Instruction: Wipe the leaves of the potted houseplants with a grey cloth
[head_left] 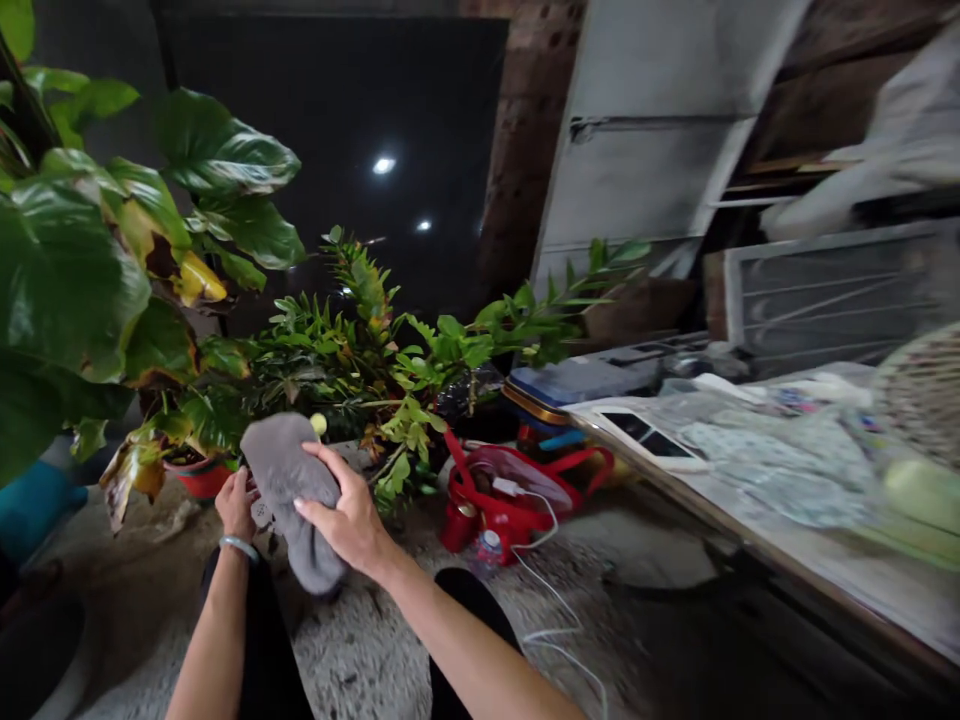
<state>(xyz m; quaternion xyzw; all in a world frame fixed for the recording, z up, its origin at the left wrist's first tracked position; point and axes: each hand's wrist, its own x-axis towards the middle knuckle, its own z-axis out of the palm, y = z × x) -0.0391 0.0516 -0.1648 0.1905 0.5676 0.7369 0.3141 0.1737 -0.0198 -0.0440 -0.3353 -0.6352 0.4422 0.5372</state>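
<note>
A grey plush, slipper-shaped piece (289, 470) is held up in front of my knees, tilted with its wide end up and to the left. My right hand (352, 515) is closed on its right edge, thumb on the fuzzy face and fingers stretched along the top side. My left hand (238, 505), with a pale bangle at the wrist, is at its left edge, fingers bent and partly hidden behind it. A small pale patterned bit (261, 513) shows between the left fingers and the plush. A small yellow-green round thing (319, 424) shows at the upper right edge.
Large-leaved potted plants (217, 300) stand ahead and left. A red bag (517, 490) with a white cable (555, 590) sits on the rough floor. At right, a table (825, 570) bears a white tablet-like item (651, 440), cloth and a woven basket (922, 400).
</note>
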